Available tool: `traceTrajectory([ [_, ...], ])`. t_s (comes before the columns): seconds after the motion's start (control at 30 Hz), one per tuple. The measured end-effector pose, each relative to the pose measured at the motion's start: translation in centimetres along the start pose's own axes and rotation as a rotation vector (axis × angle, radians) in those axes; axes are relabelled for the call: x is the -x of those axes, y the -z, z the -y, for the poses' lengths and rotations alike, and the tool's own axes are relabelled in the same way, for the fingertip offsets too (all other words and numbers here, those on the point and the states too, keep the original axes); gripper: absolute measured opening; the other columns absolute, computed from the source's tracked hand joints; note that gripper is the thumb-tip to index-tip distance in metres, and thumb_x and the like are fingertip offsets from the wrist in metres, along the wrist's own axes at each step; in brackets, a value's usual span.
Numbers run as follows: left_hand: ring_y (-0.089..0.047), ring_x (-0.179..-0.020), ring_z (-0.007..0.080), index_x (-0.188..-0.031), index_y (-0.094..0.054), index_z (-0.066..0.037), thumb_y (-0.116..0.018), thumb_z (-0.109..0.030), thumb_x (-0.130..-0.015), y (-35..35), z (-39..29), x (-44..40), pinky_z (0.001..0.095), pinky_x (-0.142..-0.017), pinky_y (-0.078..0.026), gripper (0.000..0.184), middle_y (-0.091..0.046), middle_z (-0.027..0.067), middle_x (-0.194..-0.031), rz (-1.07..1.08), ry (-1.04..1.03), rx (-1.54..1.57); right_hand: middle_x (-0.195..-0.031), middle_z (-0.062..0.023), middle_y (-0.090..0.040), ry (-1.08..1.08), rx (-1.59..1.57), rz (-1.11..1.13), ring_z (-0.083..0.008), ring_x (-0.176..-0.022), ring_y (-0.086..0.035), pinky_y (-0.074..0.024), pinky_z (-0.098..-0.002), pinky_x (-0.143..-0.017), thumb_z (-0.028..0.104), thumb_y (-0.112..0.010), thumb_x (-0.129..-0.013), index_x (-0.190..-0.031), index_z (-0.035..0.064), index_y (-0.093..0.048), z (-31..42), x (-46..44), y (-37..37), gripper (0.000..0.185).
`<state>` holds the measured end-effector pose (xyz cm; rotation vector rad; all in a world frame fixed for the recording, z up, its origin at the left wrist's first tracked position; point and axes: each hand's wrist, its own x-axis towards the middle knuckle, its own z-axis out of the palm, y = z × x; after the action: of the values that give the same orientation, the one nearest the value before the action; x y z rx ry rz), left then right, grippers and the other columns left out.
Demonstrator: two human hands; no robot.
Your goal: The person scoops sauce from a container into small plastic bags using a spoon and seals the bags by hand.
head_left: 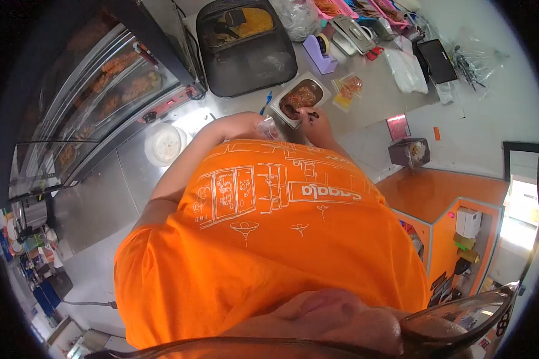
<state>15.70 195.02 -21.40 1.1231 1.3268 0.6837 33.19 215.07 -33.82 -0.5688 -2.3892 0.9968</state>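
Observation:
My left hand (253,124) is closed around a small clear plastic bag (269,128) close to my chest; something reddish shows through it. Just right of the bag, a rectangular metal tub (324,90) holds a dark red, chunky sauce (302,97). At the tub's near right edge is my right hand (317,125), its fingers drawn together. Dark marks show by these fingers, and what they grip, if anything, is too small to make out. A filled clear packet (346,91) of orange and yellow food lies to the right of the tub.
A black lidded bin (245,69) with yellow contents stands behind the tub, beside a purple tape dispenser (320,55). A blue pen (266,103) lies left of the tub. White bags (406,69) lie further right. A white round container (163,145) and a glass food display (111,90) are at left.

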Motion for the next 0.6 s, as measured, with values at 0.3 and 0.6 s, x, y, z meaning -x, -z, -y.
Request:
traceTrajectory([
  [0.3, -0.05, -0.066, 0.0062, -0.107, -0.067, -0.009, -0.071, -0.027, -0.084, 0.8, 1.0, 0.1, 0.0212, -0.059, -0.04, 0.03, -0.065, -0.0031, -0.085, -0.209, 0.105, 0.191, -0.077, -0.0083, -0.07, -0.403, -0.321, -0.03, -0.016, -0.064, -0.059, -0.0465, -0.0305, -0.06, 0.026, -0.048, -0.097, -0.096, 0.0019, -0.067, -2.1, -1.3, 1.0, 0.03],
  [0.6, -0.054, -0.076, 0.0085, -0.101, -0.067, -0.008, -0.071, -0.034, -0.084, 1.2, 2.8, 1.2, 0.0239, -0.063, -0.043, 0.031, -0.064, -0.0009, -0.088, -0.399, 0.071, 0.303, -0.078, -0.0113, -0.069, -0.765, -0.778, -0.253, -0.0093, -0.053, -0.045, -0.0365, -0.0231, -0.05, 0.02, -0.043, -0.096, -0.1, 0.0008, -0.063, -3.9, -1.7, 3.2, 0.028],
])
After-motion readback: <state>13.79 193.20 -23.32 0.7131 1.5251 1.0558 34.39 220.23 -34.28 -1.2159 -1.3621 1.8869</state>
